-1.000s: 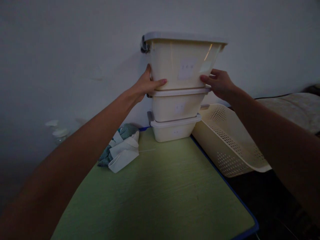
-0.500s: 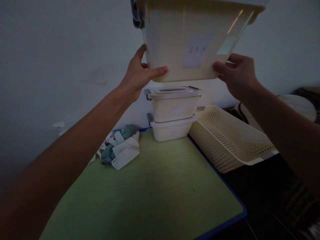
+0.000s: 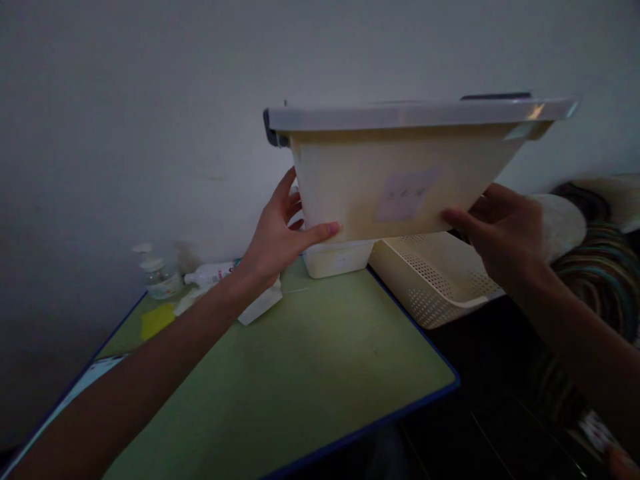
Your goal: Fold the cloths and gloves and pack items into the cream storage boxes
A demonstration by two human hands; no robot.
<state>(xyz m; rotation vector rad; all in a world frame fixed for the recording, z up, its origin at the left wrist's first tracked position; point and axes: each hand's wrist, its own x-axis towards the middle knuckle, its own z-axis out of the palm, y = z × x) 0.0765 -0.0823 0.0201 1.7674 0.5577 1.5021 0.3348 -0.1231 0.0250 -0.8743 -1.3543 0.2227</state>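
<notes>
Between my two hands I hold up a cream plastic storage box (image 3: 350,173) with a pale lid (image 3: 360,117), dark grey latches and a paper label (image 3: 406,195) whose writing is too blurred to read. My left hand (image 3: 285,233) grips its lower left corner, thumb on the front. My right hand (image 3: 500,223) holds the lower right corner the same way. Behind and below, a white storage box (image 3: 340,260) stands on the green table (image 3: 320,360); the held box covers most of it and what is stacked on it.
A perforated cream basket (image 3: 430,293) sits right of the table's blue edge. At the back left are a pump bottle (image 3: 163,280), a white tube (image 3: 213,272), a yellow paper (image 3: 157,320) and white cloth (image 3: 263,305). A striped textile (image 3: 600,267) lies at the far right.
Both hands have lowered the held box, so its lid now shows and it covers the stacked boxes behind. The view has tilted up and shows more of the table's left side.
</notes>
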